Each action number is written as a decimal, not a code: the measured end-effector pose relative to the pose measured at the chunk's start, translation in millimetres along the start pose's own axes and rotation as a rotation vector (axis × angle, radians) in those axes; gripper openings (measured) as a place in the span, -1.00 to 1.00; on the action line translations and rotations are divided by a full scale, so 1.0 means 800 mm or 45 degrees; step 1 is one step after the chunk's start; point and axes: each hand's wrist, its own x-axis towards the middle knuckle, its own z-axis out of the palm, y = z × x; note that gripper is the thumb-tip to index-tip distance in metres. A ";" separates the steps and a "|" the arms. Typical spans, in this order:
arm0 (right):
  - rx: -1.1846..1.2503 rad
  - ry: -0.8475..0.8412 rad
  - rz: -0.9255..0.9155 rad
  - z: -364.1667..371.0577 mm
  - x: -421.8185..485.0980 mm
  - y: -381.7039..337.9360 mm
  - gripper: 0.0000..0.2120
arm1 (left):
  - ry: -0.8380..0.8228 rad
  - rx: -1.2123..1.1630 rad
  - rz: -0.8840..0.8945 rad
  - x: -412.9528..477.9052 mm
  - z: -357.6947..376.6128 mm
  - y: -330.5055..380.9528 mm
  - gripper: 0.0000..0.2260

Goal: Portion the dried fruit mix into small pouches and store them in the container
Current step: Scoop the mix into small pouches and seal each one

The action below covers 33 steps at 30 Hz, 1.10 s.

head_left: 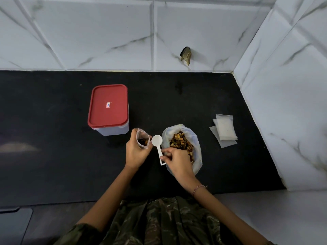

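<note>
Beyond camouflage clothing [159, 223], beside the fruit bag [197, 147], pouch [141, 137] is gripped by left hand [136, 153], scoop [157, 141] pinched by right hand [178, 162]; mouth best kept wide.

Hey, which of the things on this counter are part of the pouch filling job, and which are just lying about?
In the job:
small pouch, held by the left hand
white scoop, pinched by the right hand
bag of dried fruit mix
stack of empty pouches
red-lidded container

Lying about:
dark object on the wall tile
dark panel, lower left
</note>
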 end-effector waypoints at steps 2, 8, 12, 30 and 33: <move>-0.068 -0.043 -0.003 0.005 -0.001 -0.004 -0.72 | 0.001 0.001 0.002 -0.003 -0.004 0.000 -0.67; -0.275 -0.093 -0.068 0.016 -0.004 -0.011 -0.70 | -0.010 0.017 0.004 -0.012 -0.008 -0.001 -0.64; -0.378 -0.158 -0.049 0.028 -0.002 -0.007 -0.72 | -0.029 0.013 0.008 -0.014 -0.010 -0.001 -0.66; -0.722 -0.377 -0.148 0.038 0.003 -0.013 -0.81 | -0.036 0.015 0.021 -0.015 -0.010 0.000 -0.73; -0.625 -0.285 -0.143 0.023 0.001 -0.020 -0.78 | -0.020 0.010 0.016 -0.015 -0.009 0.005 -0.71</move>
